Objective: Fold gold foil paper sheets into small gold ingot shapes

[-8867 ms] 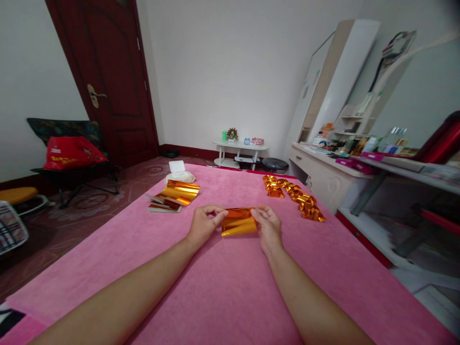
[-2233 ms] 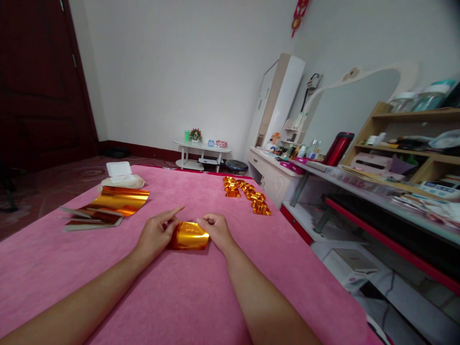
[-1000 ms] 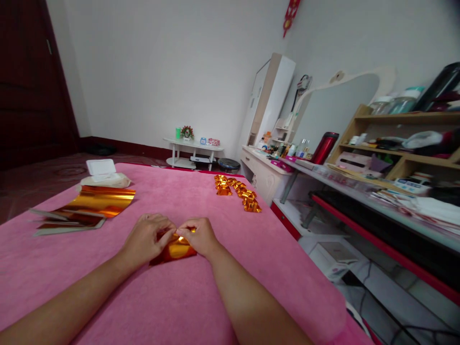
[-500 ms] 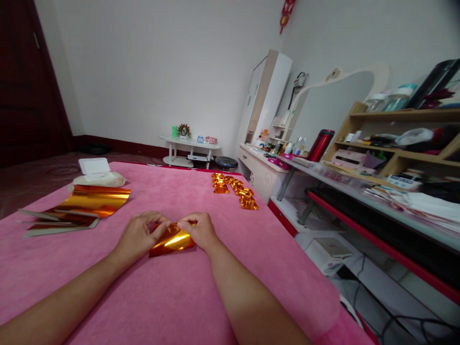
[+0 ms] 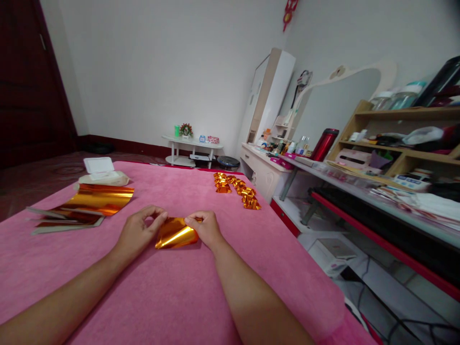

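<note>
A shiny gold foil paper sheet [image 5: 177, 234] is held at its far edge by both hands, over the pink cloth [image 5: 172, 292]. My left hand [image 5: 138, 231] pinches its far left corner between thumb and fingers. At the far right corner, my right hand [image 5: 206, 228] grips the sheet, thumb on top. To the left lies a loose pile of gold foil paper [image 5: 108, 200] with pale undersides. Several folded gold foil pieces [image 5: 237, 186] sit in a bent row at the far right of the cloth.
A soft pack with a raised white lid [image 5: 99, 165] lies behind the foil pile. On the right stands a glass-topped desk [image 5: 362, 191] crowded with papers and a wooden shelf [image 5: 406, 115]. A low white table [image 5: 192, 142] stands by the far wall.
My hands have moved apart slightly. The foil sheet's far edge, curled under my fingers before, now shows flatter and more open between them. The camera view has shifted a little.
</note>
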